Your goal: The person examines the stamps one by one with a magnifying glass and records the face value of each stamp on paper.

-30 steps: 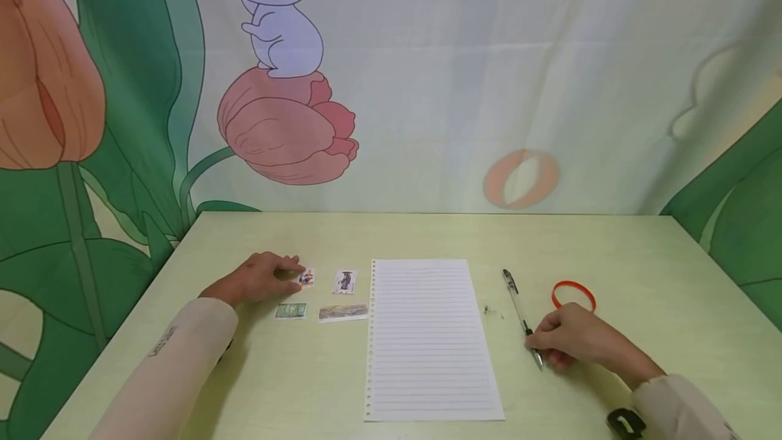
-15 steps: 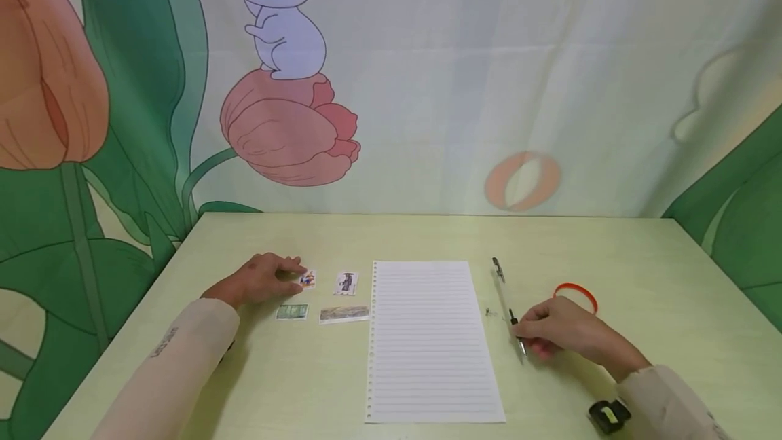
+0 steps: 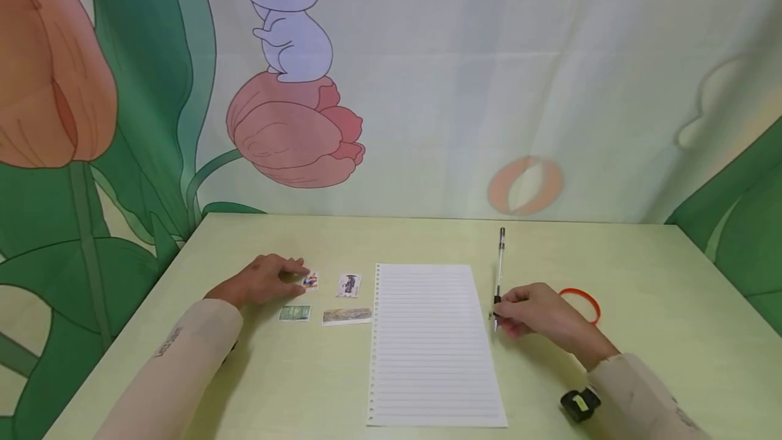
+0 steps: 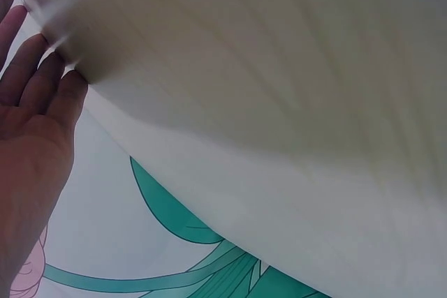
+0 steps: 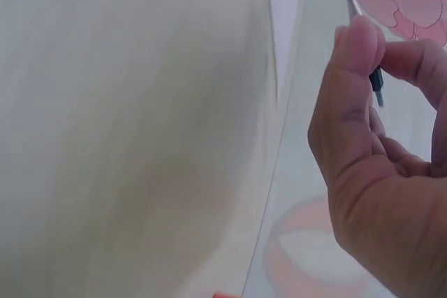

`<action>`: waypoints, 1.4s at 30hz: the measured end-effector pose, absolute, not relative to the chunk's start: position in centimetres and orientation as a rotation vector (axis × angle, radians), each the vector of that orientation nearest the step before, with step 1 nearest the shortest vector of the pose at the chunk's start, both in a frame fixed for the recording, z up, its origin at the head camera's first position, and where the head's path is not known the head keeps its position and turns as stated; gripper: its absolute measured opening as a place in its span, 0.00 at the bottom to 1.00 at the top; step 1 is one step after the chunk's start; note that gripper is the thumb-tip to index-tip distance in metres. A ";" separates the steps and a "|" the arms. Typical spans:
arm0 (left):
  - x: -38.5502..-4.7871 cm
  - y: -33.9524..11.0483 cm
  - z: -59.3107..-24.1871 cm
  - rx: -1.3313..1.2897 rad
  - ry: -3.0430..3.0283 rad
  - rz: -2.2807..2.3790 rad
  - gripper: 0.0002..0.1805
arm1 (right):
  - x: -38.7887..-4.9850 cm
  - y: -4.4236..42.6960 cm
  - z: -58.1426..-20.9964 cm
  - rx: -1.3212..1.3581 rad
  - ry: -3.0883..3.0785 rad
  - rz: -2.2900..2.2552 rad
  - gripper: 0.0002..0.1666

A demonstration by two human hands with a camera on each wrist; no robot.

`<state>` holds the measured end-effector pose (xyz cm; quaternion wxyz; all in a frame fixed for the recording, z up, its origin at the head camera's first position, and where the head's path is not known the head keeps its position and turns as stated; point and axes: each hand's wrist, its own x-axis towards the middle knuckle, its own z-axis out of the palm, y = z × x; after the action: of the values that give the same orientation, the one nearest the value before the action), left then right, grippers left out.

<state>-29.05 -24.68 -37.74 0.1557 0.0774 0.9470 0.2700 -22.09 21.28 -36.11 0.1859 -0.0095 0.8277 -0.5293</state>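
My right hand (image 3: 533,309) pinches a clear-barrelled pen (image 3: 500,269) near its tip, between thumb and fingers. The pen stands beside the right edge of a lined sheet of loose-leaf paper (image 3: 435,345). In the right wrist view the metal tip of the pen (image 5: 351,6) pokes out past the fingertips. My left hand (image 3: 259,281) rests on the table, its fingertips at a small colourful stamp (image 3: 311,282) that it partly covers. Near it lie a stamp with a dark figure (image 3: 349,285), a green stamp (image 3: 295,314) and a long brownish stamp (image 3: 346,316).
An orange-red ring band (image 3: 586,297) lies behind the right hand. Below the right wrist hangs a black strap piece (image 3: 580,405). A printed curtain (image 3: 421,87) with flowers and a white animal hangs behind the table (image 3: 293,386).
My right hand has moved left with the pen, which was tilted and now points nearly straight away, closer to the paper. The left hand stays at the stamp. The view shifts slightly.
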 end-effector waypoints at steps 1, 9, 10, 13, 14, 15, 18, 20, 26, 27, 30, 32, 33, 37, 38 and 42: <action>-29.1 -24.6 -37.7 0.224 2.713 0.771 0.26 | -22.2 21.0 -36.1 -0.021 2.340 -1.502 0.10; -29.3 -24.2 -37.8 0.220 2.718 0.736 0.26 | -23.4 18.8 -35.2 -0.052 2.370 -1.582 0.10; -29.3 -24.2 -37.8 0.222 2.722 0.730 0.26 | -23.6 18.5 -35.1 -0.051 2.368 -1.595 0.10; -29.1 -24.1 -37.6 0.221 2.728 0.732 0.26 | -23.9 17.6 -34.8 -0.054 2.366 -1.634 0.10; -29.1 -24.0 -37.5 0.219 2.728 0.735 0.26 | -24.1 17.4 -34.8 -0.058 2.368 -1.644 0.11; -29.0 -24.0 -37.4 0.221 2.730 0.736 0.26 | -24.2 17.2 -34.8 -0.065 2.377 -1.642 0.11; -29.0 -23.9 -37.3 0.207 2.737 0.731 0.26 | -24.5 16.7 -34.9 -0.070 2.402 -1.640 0.11; -29.0 -23.8 -37.2 0.188 2.743 0.724 0.27 | -24.8 16.5 -35.0 -0.088 2.421 -1.637 0.10; -29.4 -23.3 -36.7 0.136 2.746 0.738 0.34 | -25.3 15.5 -35.4 -0.168 2.452 -1.688 0.09; -29.4 -23.1 -36.6 0.131 2.740 0.744 0.35 | -25.4 15.4 -35.5 -0.181 2.455 -1.690 0.09; -29.6 -22.5 -36.3 0.148 2.729 0.757 0.37 | -25.7 14.8 -35.6 -0.190 2.454 -1.696 0.07; -29.7 -22.0 -36.2 0.185 2.728 0.755 0.36 | -25.9 14.5 -35.6 -0.178 2.450 -1.688 0.07; -29.7 -21.7 -36.1 0.206 2.730 0.749 0.36 | -26.0 14.4 -35.6 -0.174 2.449 -1.678 0.07; -29.8 -20.7 -35.8 0.273 2.733 0.726 0.36 | -26.4 13.8 -35.5 -0.160 2.436 -1.638 0.08; -29.8 -20.5 -35.7 0.285 2.732 0.723 0.36 | -26.5 13.6 -35.4 -0.159 2.436 -1.629 0.07; -30.0 -19.4 -35.3 0.317 2.718 0.732 0.36 | -27.0 12.9 -35.2 -0.175 2.436 -1.621 0.05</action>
<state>-29.99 -19.37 -35.33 0.1539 0.1106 0.9481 0.2553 -26.97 12.86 -35.17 0.1050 -0.0593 0.8264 -0.5501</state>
